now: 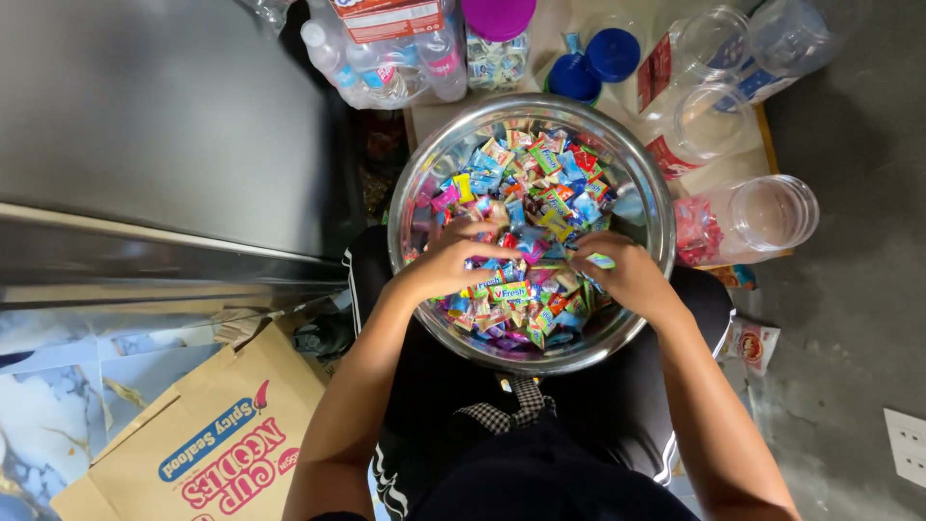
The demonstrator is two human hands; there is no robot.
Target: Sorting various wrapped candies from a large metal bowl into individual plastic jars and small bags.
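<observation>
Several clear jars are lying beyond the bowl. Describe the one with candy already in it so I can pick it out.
Start at the steel bowl of wrapped candies on the person's lap. Just off its right rim, past the right hand, a clear jar lies on its side, mouth facing right. Unlike the two empty jars above it, it holds red-wrapped candies at its bottom end.

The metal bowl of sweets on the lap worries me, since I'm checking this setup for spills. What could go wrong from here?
1. The metal bowl rests on the person's lap, not on a table, so it may tip while the left hand and right hand dig in the wrapped candies.
2. The open clear jars lie on their sides at the board's edge and might roll off.
</observation>
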